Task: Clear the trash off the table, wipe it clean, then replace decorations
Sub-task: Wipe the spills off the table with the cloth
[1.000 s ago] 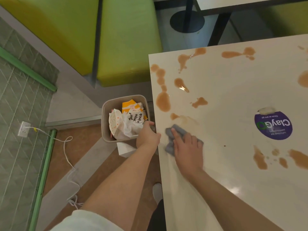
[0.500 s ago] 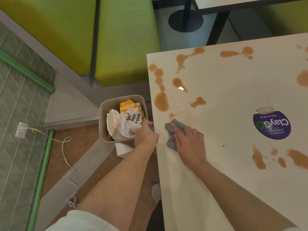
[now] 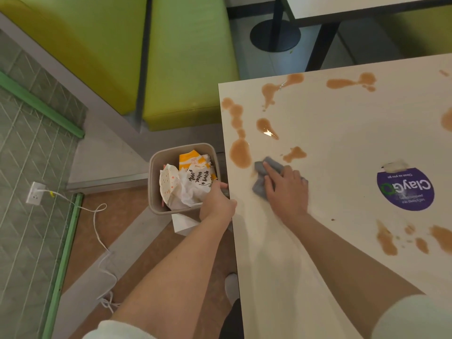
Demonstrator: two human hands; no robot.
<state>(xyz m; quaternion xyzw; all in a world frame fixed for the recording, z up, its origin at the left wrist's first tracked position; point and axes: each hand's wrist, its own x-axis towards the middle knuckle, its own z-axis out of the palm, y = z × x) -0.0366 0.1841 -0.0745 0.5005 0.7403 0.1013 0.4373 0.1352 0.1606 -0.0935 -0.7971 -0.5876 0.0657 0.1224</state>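
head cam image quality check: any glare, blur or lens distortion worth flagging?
Head view: specular glare sits on the brown spill near the table's far left corner, with a fainter highlight further up. Wide-angle distortion makes the table edges splay outward. Slight softness on the right hand over the grey cloth and on the purple sticker; the trash bin and left hand are sharp enough.
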